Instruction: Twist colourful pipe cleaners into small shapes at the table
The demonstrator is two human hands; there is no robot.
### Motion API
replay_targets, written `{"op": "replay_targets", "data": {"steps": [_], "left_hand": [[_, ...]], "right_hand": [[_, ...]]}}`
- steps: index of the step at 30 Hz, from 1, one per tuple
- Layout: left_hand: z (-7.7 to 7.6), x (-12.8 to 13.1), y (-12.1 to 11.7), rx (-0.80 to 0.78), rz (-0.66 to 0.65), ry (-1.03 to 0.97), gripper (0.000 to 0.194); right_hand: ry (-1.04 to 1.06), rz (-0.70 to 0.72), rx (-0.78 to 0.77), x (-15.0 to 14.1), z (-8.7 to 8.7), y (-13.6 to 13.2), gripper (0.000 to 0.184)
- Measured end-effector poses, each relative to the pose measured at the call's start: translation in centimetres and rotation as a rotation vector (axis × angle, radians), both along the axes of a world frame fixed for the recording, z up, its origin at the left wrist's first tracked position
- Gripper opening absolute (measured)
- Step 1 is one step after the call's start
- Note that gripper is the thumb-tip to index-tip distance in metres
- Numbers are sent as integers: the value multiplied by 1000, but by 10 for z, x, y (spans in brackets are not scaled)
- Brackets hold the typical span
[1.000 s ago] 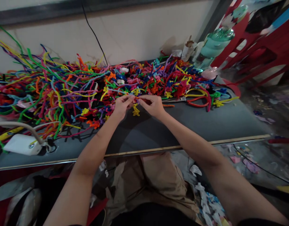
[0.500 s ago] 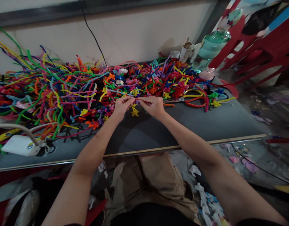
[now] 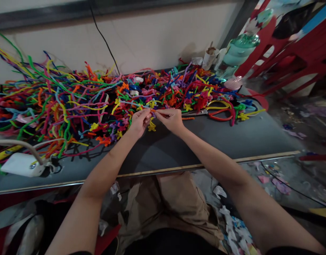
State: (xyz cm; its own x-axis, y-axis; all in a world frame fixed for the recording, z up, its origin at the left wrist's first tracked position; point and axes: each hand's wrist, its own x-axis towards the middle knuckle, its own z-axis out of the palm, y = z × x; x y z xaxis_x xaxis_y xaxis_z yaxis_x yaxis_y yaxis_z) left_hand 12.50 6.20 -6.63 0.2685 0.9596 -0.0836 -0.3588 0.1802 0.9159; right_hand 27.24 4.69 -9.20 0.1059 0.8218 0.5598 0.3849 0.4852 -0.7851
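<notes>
My left hand (image 3: 139,122) and my right hand (image 3: 171,119) are close together over the front of the heap, fingertips pinched. Between them shows a bit of orange pipe cleaner (image 3: 152,111), held by both. An orange length (image 3: 188,118) sticks out past the right hand and looks like part of the same piece, though the hand covers the middle. Just below the fingers is a yellow twisted pipe-cleaner shape (image 3: 152,126). Scissors (image 3: 220,114) with red and yellow handles lie to the right of my right hand.
A tangled heap of coloured pipe cleaners (image 3: 80,95) runs along the back of the dark table (image 3: 216,141). A white box with a cable (image 3: 23,164) sits front left. At the back right stand a white cup (image 3: 210,58) and a teal translucent object (image 3: 238,51). Red chairs (image 3: 303,56) are beyond.
My left hand has turned a little, its fingers curling more. My right hand has shifted slightly left, and the orange end beyond it has moved left too.
</notes>
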Motion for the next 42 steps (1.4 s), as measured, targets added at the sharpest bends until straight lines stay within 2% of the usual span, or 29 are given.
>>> {"op": "replay_targets", "data": {"steps": [3,6,11,16,23,31,34,39,42], "left_hand": [[-8,1,4,85,47,79,27],[-13,-2,7,215,81,212,24],[-4,-12,6,597,63,588,20],[2,-15,-1,749,44,814,18],[-1,-14,1,790,51,885,15],[-5,-14,2,814,48,913,16],[-6,-12,2,749,39,835,16],[-8,-10,3,596,-23,605,23],[-6,-8,0,570,-19,581,25]], "right_hand": [[-36,-43,-6,0,-2,-1,18],[-86,-11,-15,2,1,-3,18],[-127,102,45,9,14,-1,16],[-258,125,76,13,17,3,11],[-341,165,75,13,15,3,9],[-470,81,129,13,14,-1,6],[-406,89,92,11,13,0,5],[-180,125,12,7,13,2,9],[-78,145,-51,5,11,3,11]]}}
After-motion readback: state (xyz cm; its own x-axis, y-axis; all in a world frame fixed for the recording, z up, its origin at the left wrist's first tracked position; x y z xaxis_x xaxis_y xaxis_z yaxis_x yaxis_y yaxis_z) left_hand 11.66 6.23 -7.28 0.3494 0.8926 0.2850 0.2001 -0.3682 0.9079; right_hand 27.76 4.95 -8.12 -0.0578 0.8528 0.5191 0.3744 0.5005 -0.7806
